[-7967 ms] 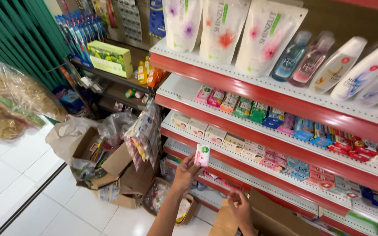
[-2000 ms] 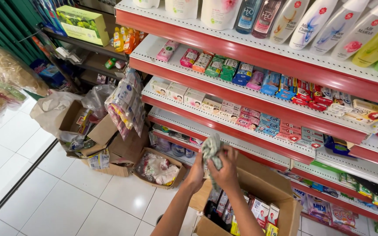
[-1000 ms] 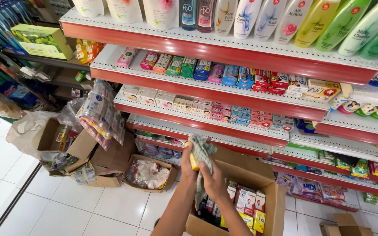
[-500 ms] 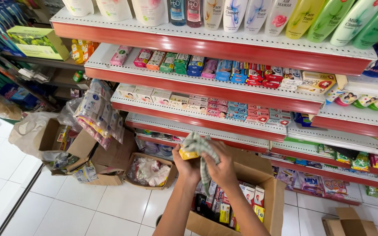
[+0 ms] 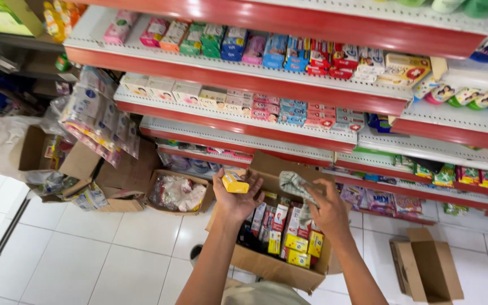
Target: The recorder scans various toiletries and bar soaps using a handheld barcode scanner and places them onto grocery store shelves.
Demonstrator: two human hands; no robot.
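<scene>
**A:** What fills the view?

**B:** Red shop shelves (image 5: 244,127) of small packets rise behind an open cardboard carton (image 5: 278,268) on the tiled floor. The carton is packed with upright boxes.

**A:** And the hands?

**B:** Both hover above the carton. The right hand (image 5: 329,212) is closed around a crumpled grey cloth (image 5: 296,183). The left hand (image 5: 235,197), above the carton's left side, pinches a small yellow box (image 5: 235,182) in its fingertips.

**A:** Which step is this?

**B:** It looks like wiping, with box and cloth just apart.

**A:** Any change?

**B:** Half a second ago the cloth lay against the yellow box; now it has come away to the right.
</scene>
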